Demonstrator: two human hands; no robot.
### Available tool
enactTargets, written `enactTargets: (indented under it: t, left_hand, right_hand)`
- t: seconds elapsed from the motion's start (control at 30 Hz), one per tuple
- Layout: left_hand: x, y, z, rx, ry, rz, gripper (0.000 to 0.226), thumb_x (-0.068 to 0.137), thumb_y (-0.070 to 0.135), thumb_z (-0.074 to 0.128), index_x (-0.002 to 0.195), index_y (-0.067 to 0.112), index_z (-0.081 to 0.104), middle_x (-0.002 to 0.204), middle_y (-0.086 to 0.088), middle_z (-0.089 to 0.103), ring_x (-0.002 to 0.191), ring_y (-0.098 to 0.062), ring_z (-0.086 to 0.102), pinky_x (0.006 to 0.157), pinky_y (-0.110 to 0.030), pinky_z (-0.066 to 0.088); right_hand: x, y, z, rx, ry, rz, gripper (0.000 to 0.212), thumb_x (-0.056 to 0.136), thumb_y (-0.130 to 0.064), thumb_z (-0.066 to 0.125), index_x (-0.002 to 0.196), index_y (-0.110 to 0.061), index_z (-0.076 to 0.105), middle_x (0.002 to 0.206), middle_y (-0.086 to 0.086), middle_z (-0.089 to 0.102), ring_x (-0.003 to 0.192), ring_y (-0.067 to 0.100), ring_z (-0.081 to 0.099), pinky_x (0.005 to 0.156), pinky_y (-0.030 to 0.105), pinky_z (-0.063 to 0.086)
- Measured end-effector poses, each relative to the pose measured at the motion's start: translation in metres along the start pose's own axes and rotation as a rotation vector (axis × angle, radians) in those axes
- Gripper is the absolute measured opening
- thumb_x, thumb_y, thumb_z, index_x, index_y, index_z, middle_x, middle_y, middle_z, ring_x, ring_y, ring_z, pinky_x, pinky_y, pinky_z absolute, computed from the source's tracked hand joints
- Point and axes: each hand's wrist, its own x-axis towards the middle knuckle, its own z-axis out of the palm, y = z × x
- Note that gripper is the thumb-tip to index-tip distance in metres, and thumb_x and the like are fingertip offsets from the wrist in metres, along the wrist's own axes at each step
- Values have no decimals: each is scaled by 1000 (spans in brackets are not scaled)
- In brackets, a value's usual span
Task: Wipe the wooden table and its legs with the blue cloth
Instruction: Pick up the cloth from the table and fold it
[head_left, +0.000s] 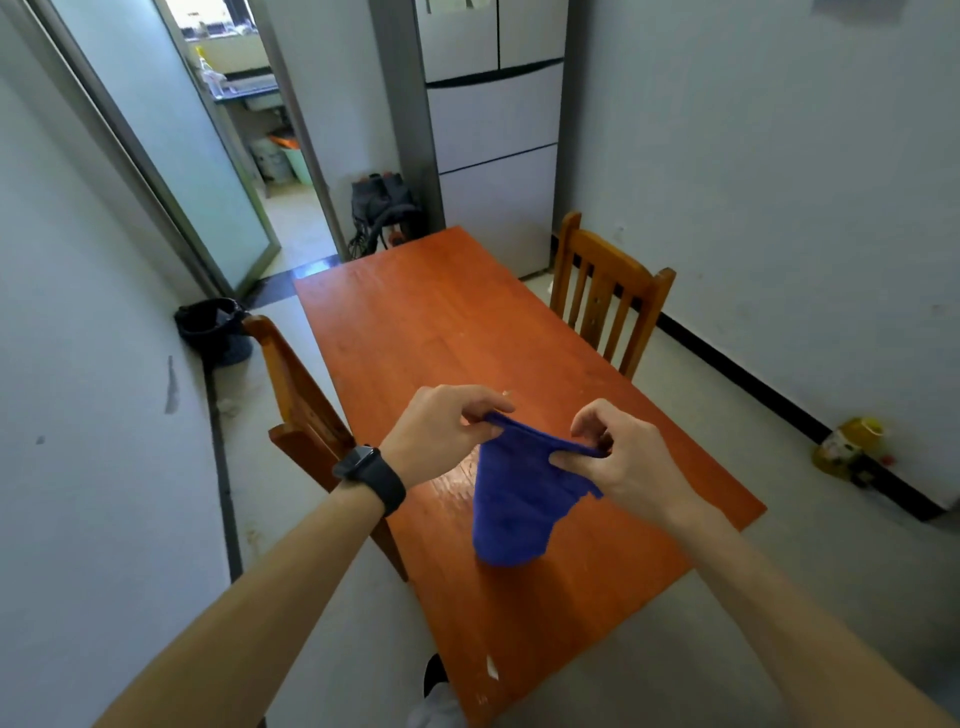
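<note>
Inspecting the lower centre of the frame, we find a crumpled blue fabric cloth (514, 514) held up over the near half of the orange-brown rectangular wooden table (441, 322). Its lower end hangs toward the tabletop, and we cannot confirm contact. The left hand (441, 434), above a black wristwatch (371, 475), pinches the cloth's upper left edge with curled fingers. The right hand (623, 457) pinches the upper right edge between thumb and fingers. One slatted wooden chair (296, 395) stands at the table's left, another wooden chair (608, 296) at its right. A pale refrigerator (493, 130) occupies the upper centre.
</note>
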Motion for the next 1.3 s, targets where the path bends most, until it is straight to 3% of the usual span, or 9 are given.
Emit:
enactTargets:
  t: [0.13,0.3,0.5,0.67,0.83,1.0,1.17,1.3]
  left_hand:
    - [-9,-7,-9,15,15,-28,18,93,28,67,109,31,73,91,19,70,86,8,62,75,-6,44]
    - [-30,-2,-11,-82,26,-53,10,91,28,69,100,31,71,87,17,71,85,4,64,74,-15,49]
    - [-57,-4,-23,-369,-33,-128,7,89,18,72,94,22,72,88,5,74,87,-12,69,81,-31,56]
    - [-44,-20,-19,-517,-65,-242,10,92,10,65,96,17,71,90,-1,74,87,-18,68,80,-29,56]
    - [-10,-68,22,-437,-112,-380,8,93,19,64,96,25,69,87,6,71,76,-10,63,67,-24,49]
    - [9,-115,71,-338,-122,-474,17,91,27,66,108,24,69,94,8,65,86,-12,62,66,-25,49]
    - [-9,-147,106,-351,-176,-579,13,92,26,64,104,31,67,97,8,69,81,-10,66,65,-22,52]
    - [-58,-162,147,-240,-337,-564,19,93,24,61,109,32,67,103,13,68,85,0,59,74,-18,49]
  right_hand:
    - [1,3,-22,-23,-46,-18,9,87,-29,72,94,-33,69,89,-15,65,85,2,62,69,21,53]
    - [-9,-5,-23,-163,-33,-125,21,95,-14,61,112,-22,71,100,-10,69,91,3,64,80,20,55]
    - [-27,-28,-26,-127,-103,-149,22,97,-15,56,113,-24,69,98,-14,68,91,0,63,76,14,52]
    - [-3,-29,-15,-35,-155,-70,14,96,-25,59,106,-33,66,92,-22,66,90,-3,62,71,11,49]
    - [33,17,29,-126,-204,154,24,96,-33,61,118,-25,64,102,-12,66,93,2,59,69,10,42]
    - [48,57,79,-228,-165,245,13,96,-30,60,102,-25,71,95,-11,70,88,8,63,73,20,49]
    - [17,88,131,-206,-179,277,10,95,-25,61,101,-23,68,96,-9,63,87,7,59,77,26,52]
    - [-41,107,167,-242,-266,313,8,95,-21,61,101,-20,66,100,-7,61,90,9,60,78,29,52]
